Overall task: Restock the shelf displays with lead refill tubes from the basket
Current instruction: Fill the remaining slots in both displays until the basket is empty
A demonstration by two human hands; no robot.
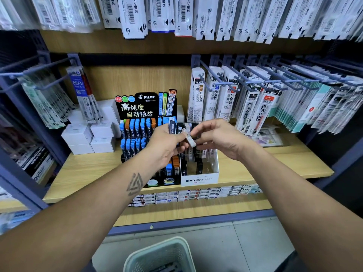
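Basket (157, 258) cut off below; both hands, left (167, 142) and right (218, 140), gripping half-hidden lead tubes (190, 138).

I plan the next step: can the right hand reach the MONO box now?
Probably yes: the right hand is directly above the MONO box, whose top is open, but it pinches a clear tube.

A small fan of slim dark lead refill tubes (175, 128) stands upright in the left hand (164, 143), above the black tiered Pilot display (143, 138). One clear tube (189, 138) tilts between both hands, pinched by the right hand (214, 137). The white Mono display box (199, 178) stands just beside it. The pale green perforated plastic basket (160, 256) sits low, well apart.
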